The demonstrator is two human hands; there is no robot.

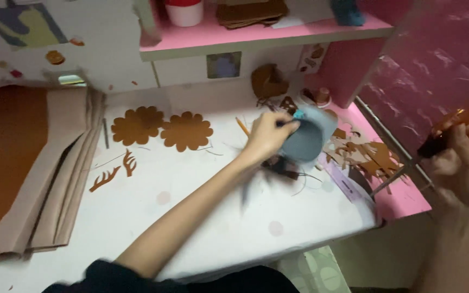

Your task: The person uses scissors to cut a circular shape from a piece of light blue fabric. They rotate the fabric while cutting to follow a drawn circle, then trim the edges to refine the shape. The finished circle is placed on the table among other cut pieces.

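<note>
With your left hand [267, 135] gripping the grey piece [308, 140] right of the flower cutouts [161, 129], your right hand [462, 163] clutches an awl [424, 154] whose tip could snag the scraps [367, 154].

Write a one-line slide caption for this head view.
Left hand grips a blue-grey curved piece on the white desk; right hand holds an orange-handled awl.

left hand [267, 135] and grey piece [306, 142] motion-blurred, shelf items [251, 12] cut off by top edge
</note>
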